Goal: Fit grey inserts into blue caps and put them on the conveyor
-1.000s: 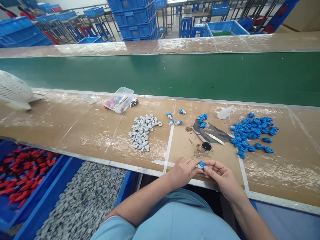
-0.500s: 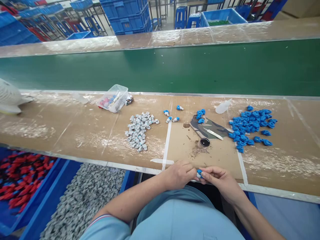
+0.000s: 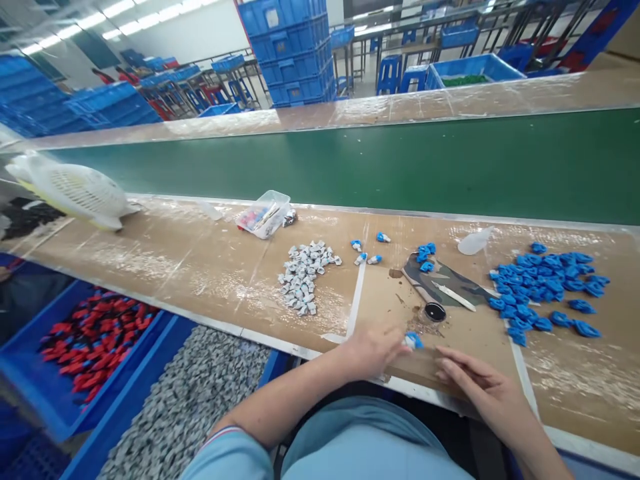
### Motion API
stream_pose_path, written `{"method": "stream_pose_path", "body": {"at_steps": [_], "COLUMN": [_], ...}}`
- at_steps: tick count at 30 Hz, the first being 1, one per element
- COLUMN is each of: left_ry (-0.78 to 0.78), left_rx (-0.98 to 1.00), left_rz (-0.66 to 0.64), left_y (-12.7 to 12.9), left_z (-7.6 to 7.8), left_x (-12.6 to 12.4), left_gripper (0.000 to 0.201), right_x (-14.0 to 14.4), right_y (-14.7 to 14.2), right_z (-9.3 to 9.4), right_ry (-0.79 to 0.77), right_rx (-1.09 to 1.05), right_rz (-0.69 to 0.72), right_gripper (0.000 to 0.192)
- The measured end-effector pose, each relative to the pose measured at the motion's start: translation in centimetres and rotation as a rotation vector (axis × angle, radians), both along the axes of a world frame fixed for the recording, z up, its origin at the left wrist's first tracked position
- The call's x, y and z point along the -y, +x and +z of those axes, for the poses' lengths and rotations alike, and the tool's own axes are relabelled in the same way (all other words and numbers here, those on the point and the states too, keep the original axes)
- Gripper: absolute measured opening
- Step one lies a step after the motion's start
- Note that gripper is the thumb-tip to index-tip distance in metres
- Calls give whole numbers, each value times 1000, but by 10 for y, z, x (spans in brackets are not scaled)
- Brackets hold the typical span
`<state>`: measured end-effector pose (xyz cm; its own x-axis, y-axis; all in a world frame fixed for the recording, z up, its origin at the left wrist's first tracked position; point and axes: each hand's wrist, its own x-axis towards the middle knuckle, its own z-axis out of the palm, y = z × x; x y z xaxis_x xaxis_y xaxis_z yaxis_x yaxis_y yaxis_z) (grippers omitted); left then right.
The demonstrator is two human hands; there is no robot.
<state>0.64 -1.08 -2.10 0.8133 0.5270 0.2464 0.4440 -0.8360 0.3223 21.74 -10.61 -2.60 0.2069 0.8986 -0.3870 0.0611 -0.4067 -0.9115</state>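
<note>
My left hand [image 3: 373, 350] is closed at the table's near edge, its fingertips on a small blue-and-white plastic piece [image 3: 414, 340]. To the right, my right hand [image 3: 477, 381] is apart from that piece, fingers loosely bent and spread, with nothing visible in them. Ahead of my hands stands a small round pot of dark liquid [image 3: 435, 312]. Behind it a white pen-like tool [image 3: 454, 296] rests on a camouflage cloth [image 3: 465, 281]. A few blue parts [image 3: 426, 257] lie at the cloth's far corner. Several blue-and-white pieces [image 3: 374, 259] are farther back.
Grey parts [image 3: 306, 277] lie in a heap on the left, blue parts [image 3: 545, 283] on the right. A clear box [image 3: 265, 215] and white fan [image 3: 80, 190] stand farther left. Beyond runs a green belt [image 3: 350, 170]. Bins of red parts [image 3: 100, 340] and grey parts [image 3: 185, 400] sit below.
My hands have come apart: the left has carried the blue-and-white piece forward over the table, and the right has let go and drawn away rightward. The view has tilted up and turned left.
</note>
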Motion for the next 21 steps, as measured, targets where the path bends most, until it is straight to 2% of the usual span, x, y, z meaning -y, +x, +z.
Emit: {"method": "stream_pose_path", "body": {"at_steps": [4, 7, 9, 11, 12, 17, 21], "left_ry": [51, -45, -126, -183, -201, -153, -91], "left_rx": [-46, -73, -38, 22, 54, 251, 331], "left_rz": [377, 636, 738, 776, 780, 742, 694], "left_y": [-1, 5, 13, 20, 24, 42, 50], "left_z": [2, 4, 5, 4, 3, -11, -17], "left_x": [-44, -76, -94, -110, -117, -158, -174], "left_gripper": [25, 15, 34, 52, 55, 43, 37], "right_x": [2, 1, 1, 2, 3, -1, -3], "right_y": [27, 42, 45, 41, 38, 25, 44], "right_z": [-14, -27, -32, -31, -28, -11, -8], "right_ry": [21, 59, 77, 95, 108, 181, 297], "right_rx": [89, 77, 51, 40, 41, 89, 367], "right_rz": [-189, -236, -244, -242, -239, -228, -412], "right_gripper": [48, 49, 49, 47, 46, 44, 44]}}
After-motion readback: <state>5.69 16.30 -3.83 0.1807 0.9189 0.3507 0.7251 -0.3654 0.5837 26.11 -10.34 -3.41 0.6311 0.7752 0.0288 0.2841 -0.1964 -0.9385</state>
